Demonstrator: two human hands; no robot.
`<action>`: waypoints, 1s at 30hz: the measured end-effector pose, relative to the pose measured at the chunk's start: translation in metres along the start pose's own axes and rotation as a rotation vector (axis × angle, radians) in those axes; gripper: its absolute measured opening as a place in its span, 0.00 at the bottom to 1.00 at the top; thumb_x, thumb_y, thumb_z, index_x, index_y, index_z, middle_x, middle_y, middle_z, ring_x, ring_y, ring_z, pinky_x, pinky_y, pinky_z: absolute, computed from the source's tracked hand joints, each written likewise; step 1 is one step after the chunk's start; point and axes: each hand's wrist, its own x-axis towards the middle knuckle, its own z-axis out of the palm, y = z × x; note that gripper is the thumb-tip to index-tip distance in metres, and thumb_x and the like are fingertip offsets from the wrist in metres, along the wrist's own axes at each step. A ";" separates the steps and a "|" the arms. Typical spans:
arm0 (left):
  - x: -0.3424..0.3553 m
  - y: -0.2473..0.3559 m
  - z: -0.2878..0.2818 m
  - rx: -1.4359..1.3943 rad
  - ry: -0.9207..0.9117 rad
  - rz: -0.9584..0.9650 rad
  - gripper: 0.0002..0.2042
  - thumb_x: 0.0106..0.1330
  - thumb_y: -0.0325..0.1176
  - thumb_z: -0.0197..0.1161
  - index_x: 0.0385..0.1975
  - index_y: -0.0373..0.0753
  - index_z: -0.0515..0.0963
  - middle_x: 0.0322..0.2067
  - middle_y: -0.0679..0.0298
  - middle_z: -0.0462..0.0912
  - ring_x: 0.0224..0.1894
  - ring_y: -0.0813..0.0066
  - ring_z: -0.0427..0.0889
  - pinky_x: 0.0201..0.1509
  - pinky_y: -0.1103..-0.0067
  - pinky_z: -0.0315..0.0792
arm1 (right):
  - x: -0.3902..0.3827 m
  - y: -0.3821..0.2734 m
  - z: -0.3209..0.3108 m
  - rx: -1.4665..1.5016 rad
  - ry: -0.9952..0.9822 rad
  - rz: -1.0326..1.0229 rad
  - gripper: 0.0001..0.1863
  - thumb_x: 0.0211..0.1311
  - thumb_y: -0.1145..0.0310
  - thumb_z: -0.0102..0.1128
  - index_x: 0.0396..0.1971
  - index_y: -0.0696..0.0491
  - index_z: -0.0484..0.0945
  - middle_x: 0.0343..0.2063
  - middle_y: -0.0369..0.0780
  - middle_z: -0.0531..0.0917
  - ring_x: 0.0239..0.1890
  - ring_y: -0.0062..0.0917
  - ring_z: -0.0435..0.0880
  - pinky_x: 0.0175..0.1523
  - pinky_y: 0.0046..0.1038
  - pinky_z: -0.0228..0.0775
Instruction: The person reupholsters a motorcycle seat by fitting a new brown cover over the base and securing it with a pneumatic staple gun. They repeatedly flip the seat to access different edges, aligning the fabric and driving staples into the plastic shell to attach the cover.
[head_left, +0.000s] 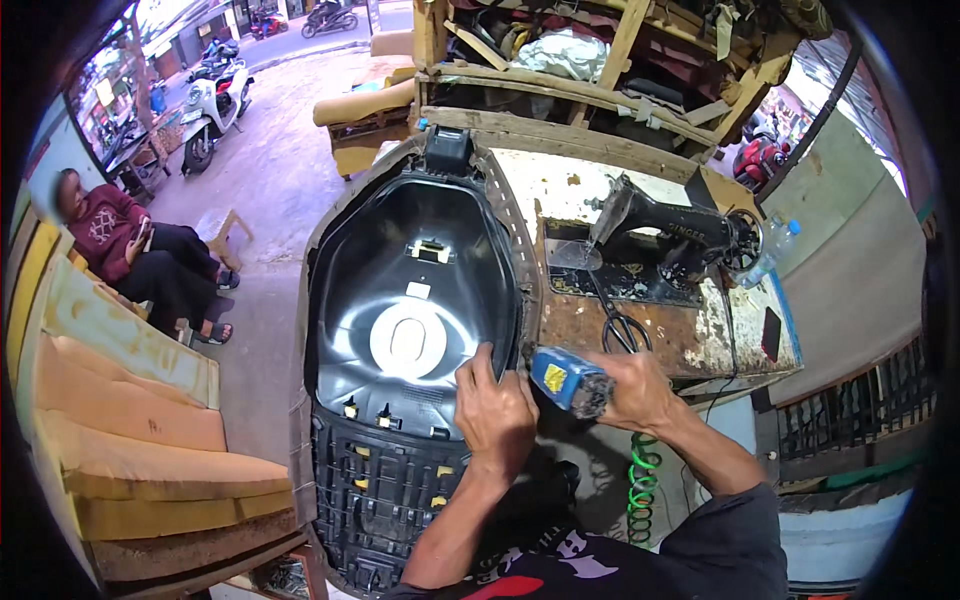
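Note:
An upturned black motorbike seat pan (370,280) lies lengthwise in front of me, with dark cover material (517,260) folded around its rim and a row of staples along it. My left hand (492,410) grips the pan's right edge, index finger stretched along it, the other fingers bent. My right hand (640,395) holds a blue staple gun (566,376) with a yellow label, its nose at that same edge beside my left fingers. A green coiled hose (640,480) hangs beneath the tool.
A worn worktable (590,325) at right bears an old sewing machine (655,225), scissors (625,330) and a bottle (775,245). Orange sofas (150,420) stand left, where a seated person (130,250) holds a small device. A wooden rack (560,85) stands behind; a scooter (205,120) is outside.

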 end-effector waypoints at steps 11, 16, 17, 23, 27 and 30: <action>-0.010 -0.006 0.010 -0.019 -0.031 0.039 0.10 0.60 0.25 0.59 0.32 0.25 0.84 0.59 0.40 0.75 0.55 0.42 0.75 0.55 0.60 0.77 | -0.003 -0.010 0.009 -0.184 -0.121 0.089 0.25 0.46 0.63 0.76 0.46 0.57 0.84 0.34 0.50 0.89 0.33 0.47 0.89 0.37 0.42 0.82; -0.017 -0.005 -0.001 0.060 -0.106 0.018 0.09 0.60 0.29 0.65 0.31 0.28 0.85 0.61 0.42 0.74 0.59 0.40 0.73 0.59 0.53 0.72 | -0.011 0.005 0.020 -0.120 -0.017 0.018 0.20 0.47 0.66 0.72 0.42 0.56 0.82 0.27 0.51 0.87 0.31 0.49 0.88 0.35 0.45 0.80; -0.020 -0.005 -0.010 0.122 -0.123 0.044 0.09 0.59 0.30 0.67 0.31 0.29 0.85 0.62 0.43 0.74 0.60 0.40 0.73 0.60 0.51 0.70 | -0.012 0.006 0.022 -0.106 0.008 -0.001 0.20 0.47 0.67 0.72 0.42 0.56 0.81 0.27 0.51 0.87 0.31 0.49 0.88 0.35 0.45 0.80; -0.031 -0.014 -0.006 0.074 -0.004 0.067 0.09 0.59 0.30 0.69 0.26 0.29 0.84 0.64 0.43 0.73 0.66 0.39 0.69 0.66 0.51 0.63 | -0.014 0.002 0.019 -0.023 0.011 -0.019 0.21 0.46 0.69 0.72 0.42 0.59 0.82 0.29 0.51 0.87 0.31 0.49 0.88 0.35 0.45 0.80; -0.034 -0.016 0.004 -0.002 0.052 0.073 0.08 0.60 0.27 0.66 0.25 0.26 0.83 0.61 0.41 0.76 0.64 0.39 0.71 0.64 0.52 0.66 | -0.020 -0.005 0.016 0.029 -0.033 0.009 0.24 0.48 0.64 0.75 0.45 0.58 0.81 0.29 0.52 0.87 0.32 0.49 0.88 0.36 0.45 0.80; -0.038 -0.019 0.009 0.006 0.041 0.071 0.08 0.58 0.26 0.65 0.26 0.25 0.83 0.62 0.41 0.75 0.65 0.40 0.71 0.63 0.53 0.67 | -0.020 -0.021 0.018 -0.039 -0.061 0.059 0.24 0.47 0.64 0.77 0.43 0.57 0.80 0.29 0.52 0.87 0.32 0.49 0.88 0.36 0.46 0.80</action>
